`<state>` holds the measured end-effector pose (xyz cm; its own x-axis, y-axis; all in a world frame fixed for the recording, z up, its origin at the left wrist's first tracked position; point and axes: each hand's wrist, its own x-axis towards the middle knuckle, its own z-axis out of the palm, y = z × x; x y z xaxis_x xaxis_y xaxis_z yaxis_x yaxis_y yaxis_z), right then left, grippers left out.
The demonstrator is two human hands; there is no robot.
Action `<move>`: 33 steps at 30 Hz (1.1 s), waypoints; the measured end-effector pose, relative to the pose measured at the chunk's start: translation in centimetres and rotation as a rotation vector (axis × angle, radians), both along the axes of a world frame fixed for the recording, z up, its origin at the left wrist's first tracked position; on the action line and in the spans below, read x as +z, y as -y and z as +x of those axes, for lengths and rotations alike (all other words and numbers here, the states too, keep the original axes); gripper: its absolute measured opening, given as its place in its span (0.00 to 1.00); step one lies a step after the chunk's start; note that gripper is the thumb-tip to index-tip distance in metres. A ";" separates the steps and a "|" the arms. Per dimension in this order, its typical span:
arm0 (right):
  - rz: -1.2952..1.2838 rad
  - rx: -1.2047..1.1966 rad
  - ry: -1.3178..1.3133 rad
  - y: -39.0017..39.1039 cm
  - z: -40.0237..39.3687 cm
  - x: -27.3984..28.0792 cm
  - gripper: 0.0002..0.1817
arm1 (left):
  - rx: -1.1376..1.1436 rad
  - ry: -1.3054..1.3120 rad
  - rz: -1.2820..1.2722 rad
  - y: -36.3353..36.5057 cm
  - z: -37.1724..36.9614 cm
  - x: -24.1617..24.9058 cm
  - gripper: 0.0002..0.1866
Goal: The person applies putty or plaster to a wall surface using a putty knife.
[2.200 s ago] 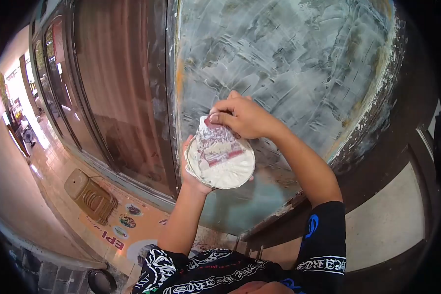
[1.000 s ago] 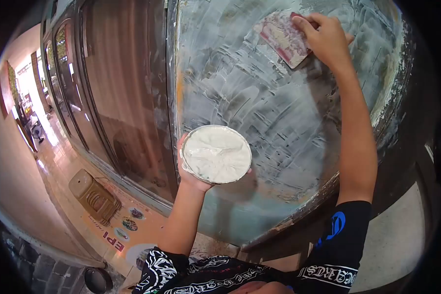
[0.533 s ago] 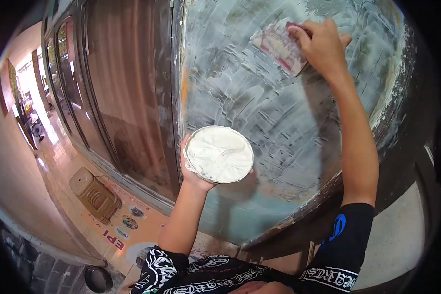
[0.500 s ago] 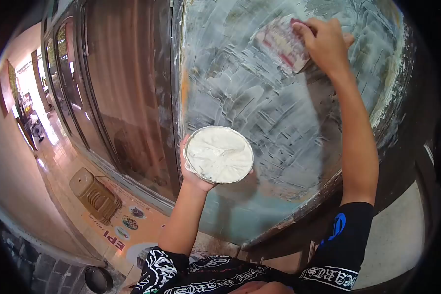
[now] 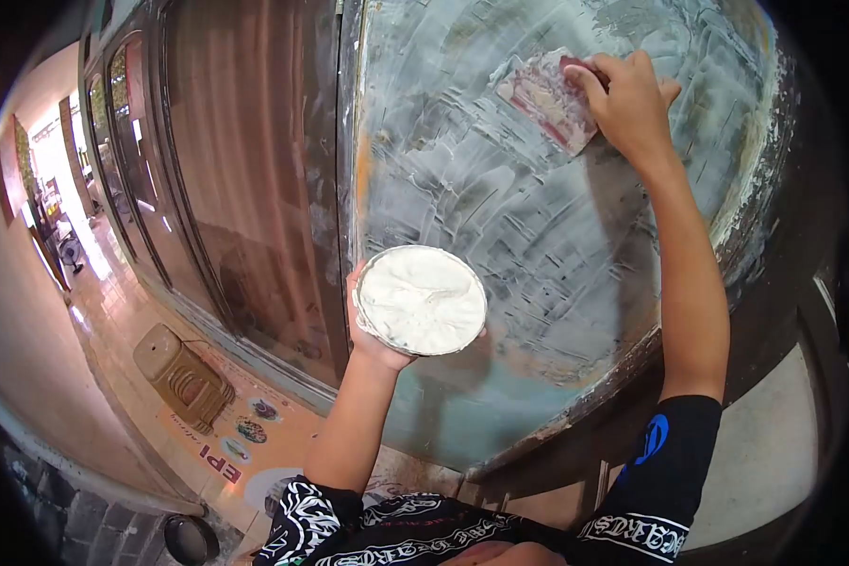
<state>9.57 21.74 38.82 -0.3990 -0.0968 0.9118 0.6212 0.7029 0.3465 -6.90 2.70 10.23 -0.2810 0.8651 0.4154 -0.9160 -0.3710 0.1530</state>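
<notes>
My left hand [image 5: 370,341] grips a round tub of white putty [image 5: 423,300] from its left side and below, with the filled top facing me. Up on the right, my right hand [image 5: 630,106] is closed around the dark red handle of a putty knife [image 5: 549,102]. The wide blade is smeared with putty and lies against or very near the wall panel [image 5: 547,255]. White and grey streaks of putty cover most of that panel. Its lower strip shows bare pale green. Most fingers of my left hand are hidden behind the tub.
A brown window frame with a curtain [image 5: 245,170] stands left of the panel. Below it, a brown plastic stool [image 5: 181,377] sits on a printed banner [image 5: 245,439]. A dark round pan [image 5: 191,540] lies at the bottom left, and a fan [image 5: 70,251] stands far back.
My right hand and the putty knife have shifted slightly down the panel. The tub in my left hand has stayed almost in place.
</notes>
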 end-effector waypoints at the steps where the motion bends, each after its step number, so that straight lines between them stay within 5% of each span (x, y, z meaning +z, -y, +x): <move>1: 0.013 -0.052 -0.018 -0.2 0.2 0.6 0.16 | -0.031 -0.051 0.050 0.0 0.0 -0.3 0.40; 14: -0.114 0.133 -0.142 -1.4 1.6 2.9 0.17 | -0.026 -0.079 0.091 0.9 0.3 0.3 0.41; 20: -0.050 -0.072 0.030 0.0 0.3 1.4 0.17 | -0.014 -0.078 0.054 0.7 0.2 0.2 0.40; 22: -0.057 -0.030 -0.054 -1.9 1.8 3.8 0.17 | 0.001 -0.089 0.036 0.7 0.1 0.2 0.41; 24: -0.208 0.345 -0.135 -4.1 3.0 5.5 0.17 | 0.017 -0.047 0.023 0.9 0.0 0.0 0.41; 29: -0.072 -0.013 0.091 0.3 0.8 -0.8 0.18 | -0.041 -0.050 0.089 0.7 -0.1 -0.3 0.40; 33: -0.139 0.035 -0.151 -3.2 3.9 3.5 0.19 | 0.052 -0.053 -0.001 0.7 -0.1 0.1 0.38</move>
